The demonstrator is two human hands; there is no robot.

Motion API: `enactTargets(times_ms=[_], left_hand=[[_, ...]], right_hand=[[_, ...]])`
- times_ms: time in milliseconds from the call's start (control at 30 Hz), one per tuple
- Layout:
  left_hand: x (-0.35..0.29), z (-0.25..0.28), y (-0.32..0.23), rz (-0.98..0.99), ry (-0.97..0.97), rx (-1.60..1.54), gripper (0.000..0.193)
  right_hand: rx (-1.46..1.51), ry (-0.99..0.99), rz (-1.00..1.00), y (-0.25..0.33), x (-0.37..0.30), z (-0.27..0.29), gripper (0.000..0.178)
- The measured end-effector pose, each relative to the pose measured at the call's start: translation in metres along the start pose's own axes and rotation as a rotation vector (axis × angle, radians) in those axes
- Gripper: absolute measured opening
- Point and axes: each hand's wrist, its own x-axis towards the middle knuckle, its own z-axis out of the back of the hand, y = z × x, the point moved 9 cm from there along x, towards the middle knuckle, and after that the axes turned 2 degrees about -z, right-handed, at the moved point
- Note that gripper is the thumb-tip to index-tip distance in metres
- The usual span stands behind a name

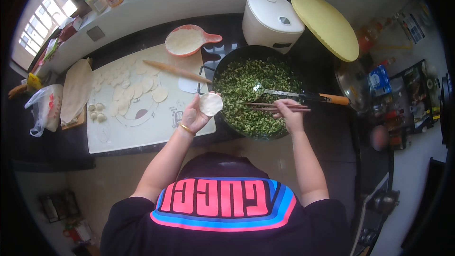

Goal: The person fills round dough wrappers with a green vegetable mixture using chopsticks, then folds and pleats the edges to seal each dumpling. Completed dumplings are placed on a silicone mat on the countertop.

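Observation:
A round white dumpling wrapper [211, 105] rests on the fingers of my left hand [192, 117], beside the left rim of the wok. My right hand [290, 116] grips a pair of reddish-brown chopsticks [270, 107], their tips over the chopped green filling [256, 78]. The dark wok [247, 53] holds this filling. A spatula with an orange handle [334, 99] leans across the wok's right side. Left of my hands, several flat wrappers [128, 96] lie on a pale dough mat [111, 137]. Several folded dumplings [97, 112] sit near the mat's left edge.
A rolling pin [175, 70] lies on the mat, near a pink bowl of flour [184, 41]. Behind the wok stand a white rice cooker [272, 19] and a round yellow lid [327, 26]. A plastic bag [47, 109] and a wooden board [78, 118] are far left.

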Motion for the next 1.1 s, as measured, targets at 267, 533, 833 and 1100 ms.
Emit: enactTargets(times_ms=[267,533,833,1100], left_hand=[[-0.007,0.001,0.004,-0.001,-0.008,-0.06,0.048],[-0.008,0.0,0.004,-0.023,0.023,-0.143,0.052],[-0.015,-0.023,-0.002,0.022,-0.02,-0.27,0.062],[0.0,-0.019,0.005,0.075,-0.292,0.049,0.064]], right_hand=[[0.03,-0.168,-0.013,-0.036,-0.012,0.01,0.015],[0.291,-0.199,-0.205,-0.068,-0.01,-0.015,0.02],[0.48,-0.233,-0.361,-0.086,-0.01,-0.01,0.023],[0.525,-0.253,-0.272,-0.059,-0.008,0.008,0.024]])
